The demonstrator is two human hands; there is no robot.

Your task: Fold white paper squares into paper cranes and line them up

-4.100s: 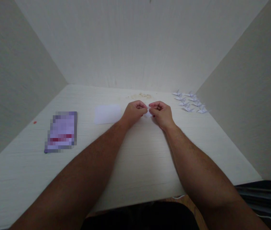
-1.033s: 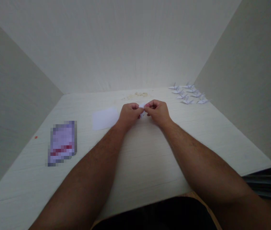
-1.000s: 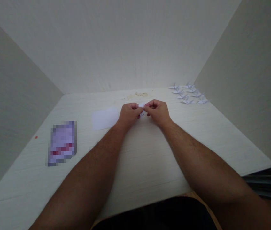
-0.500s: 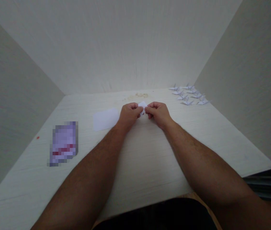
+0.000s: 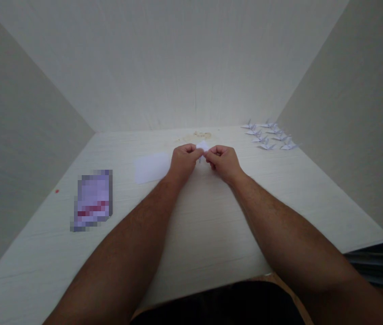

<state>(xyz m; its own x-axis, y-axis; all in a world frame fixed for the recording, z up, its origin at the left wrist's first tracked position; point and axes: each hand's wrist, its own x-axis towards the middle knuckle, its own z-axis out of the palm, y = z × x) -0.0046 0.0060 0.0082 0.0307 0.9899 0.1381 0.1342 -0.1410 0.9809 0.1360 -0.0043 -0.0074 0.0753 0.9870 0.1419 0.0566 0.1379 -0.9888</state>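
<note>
A small folded piece of white paper (image 5: 203, 146) is pinched between both hands above the middle of the table. My left hand (image 5: 185, 161) grips its left side, thumb pressed against the fingers. On the other side, my right hand (image 5: 223, 160) pinches the paper's lower right edge between thumb and fingertips. The fingers hide part of the paper, so its exact folds cannot be made out. Left of my left hand lies a flat stack or sheet of white paper (image 5: 151, 168), partly covered by the wrist.
Several folded paper cranes (image 5: 268, 135) stand in rows at the back right of the pale table (image 5: 208, 225). A blurred purple packet (image 5: 93, 198) lies at the left, near a small red spot (image 5: 57, 191). Walls enclose the back and both sides.
The paper has tilted slightly and its lower part is now more covered by the fingers. Both hands remain close together. The whole view has shifted a little.
</note>
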